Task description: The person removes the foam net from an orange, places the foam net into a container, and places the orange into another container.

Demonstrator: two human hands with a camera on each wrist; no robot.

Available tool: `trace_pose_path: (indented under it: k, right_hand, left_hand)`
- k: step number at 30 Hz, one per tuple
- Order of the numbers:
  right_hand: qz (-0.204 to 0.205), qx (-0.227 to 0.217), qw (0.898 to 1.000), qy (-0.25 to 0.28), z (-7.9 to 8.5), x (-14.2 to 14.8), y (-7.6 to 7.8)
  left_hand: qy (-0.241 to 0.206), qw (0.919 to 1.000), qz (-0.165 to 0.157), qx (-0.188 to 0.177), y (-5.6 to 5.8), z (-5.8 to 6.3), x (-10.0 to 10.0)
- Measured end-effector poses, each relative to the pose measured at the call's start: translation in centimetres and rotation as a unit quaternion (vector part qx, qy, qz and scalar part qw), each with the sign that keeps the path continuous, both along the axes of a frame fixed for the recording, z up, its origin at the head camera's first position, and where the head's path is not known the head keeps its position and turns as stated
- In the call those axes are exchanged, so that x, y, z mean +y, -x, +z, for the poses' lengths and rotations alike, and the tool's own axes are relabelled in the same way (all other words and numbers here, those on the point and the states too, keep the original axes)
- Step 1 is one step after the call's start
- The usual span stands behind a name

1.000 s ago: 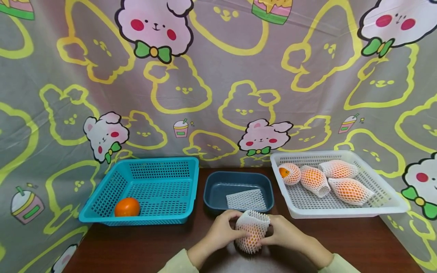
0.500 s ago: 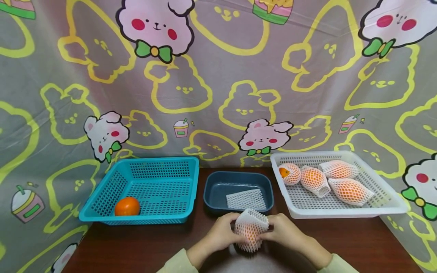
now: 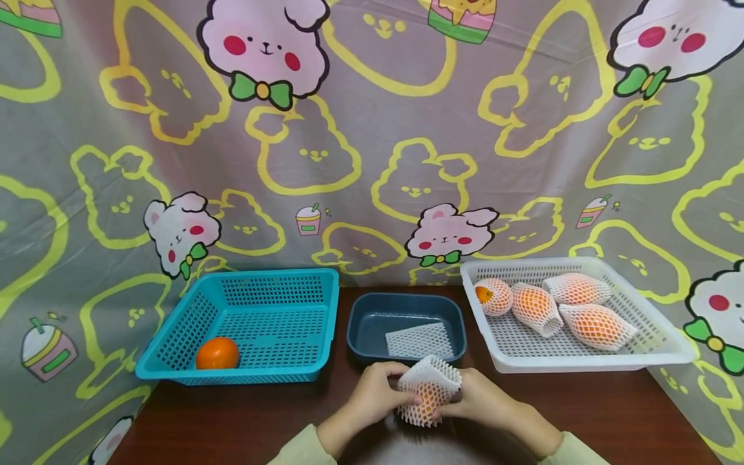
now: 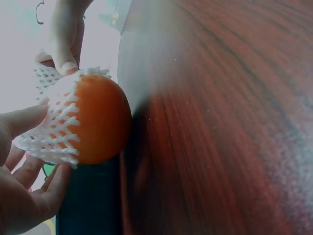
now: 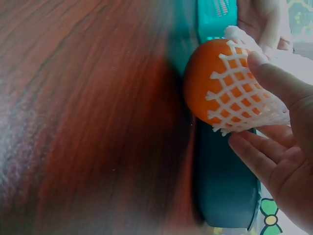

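Note:
Just in front of the dark blue bin, both hands hold an orange [image 4: 105, 120] in a white foam net sleeve [image 3: 431, 381]. From the left, my left hand [image 3: 374, 395] grips the sleeved fruit with its thumb across the near side. My right hand [image 3: 479, 399] holds the opposite side, thumb on the netting and fingers behind. Both wrist views show the orange's lower part bare below the net's frayed edge, close to the table. The loose end of the sleeve stands up above the fruit, its mouth gaping.
A turquoise basket [image 3: 325, 323] at left holds one bare orange [image 3: 217, 353]. The dark blue bin [image 3: 357, 336] has a flat foam net [image 3: 418, 340] inside. At right, a white basket [image 3: 581, 363] contains several net-wrapped oranges [image 3: 599, 326]. A patterned cloth hangs behind.
Both hands stay around the sleeved orange at nearly the same spot, shifting their thumbs slightly on the net. The sleeve's tilt changes a little. Baskets and bin stay put.

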State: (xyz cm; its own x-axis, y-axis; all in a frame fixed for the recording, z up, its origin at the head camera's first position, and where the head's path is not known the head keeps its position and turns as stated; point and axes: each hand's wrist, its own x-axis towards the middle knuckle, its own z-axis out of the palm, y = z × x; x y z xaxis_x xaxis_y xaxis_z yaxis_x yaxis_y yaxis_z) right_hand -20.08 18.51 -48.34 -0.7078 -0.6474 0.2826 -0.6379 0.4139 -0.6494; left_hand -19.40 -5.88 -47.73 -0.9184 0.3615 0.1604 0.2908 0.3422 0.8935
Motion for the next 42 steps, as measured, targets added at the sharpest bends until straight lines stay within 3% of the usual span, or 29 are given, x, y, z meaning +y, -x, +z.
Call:
trace_pose_path:
  k: [7, 14, 22, 31, 36, 42]
  right_hand:
    - [-0.014, 0.047, 0.999, 0.008, -0.1, -0.2, 0.0]
    - [-0.011, 0.069, 0.997, 0.021, -0.2, -0.1, 0.0]
    - [-0.007, 0.091, 0.994, 0.052, -0.3, -0.1, 0.0]
    - [-0.027, 0.066, 0.996, 0.06, 0.1, -0.3, -0.1]
    - [-0.05, 0.027, 0.996, 0.063, 0.3, -0.2, -0.2]
    - [-0.045, 0.021, 0.997, 0.065, 0.8, -0.1, -0.2]
  left_hand:
    - [0.044, 0.9978, -0.007, 0.049, 0.1, -0.3, 0.0]
    - [0.047, 0.9984, -0.03, -0.006, 0.2, -0.5, -0.1]
    - [0.031, 0.9993, -0.006, 0.018, 0.1, -0.2, -0.1]
    - [0.036, 0.9992, -0.002, 0.02, 0.1, -0.4, 0.0]
    - [0.054, 0.9978, -0.037, -0.004, 0.0, -0.9, 0.2]
    - [0.049, 0.9958, -0.075, -0.018, 0.0, -1.5, 0.3]
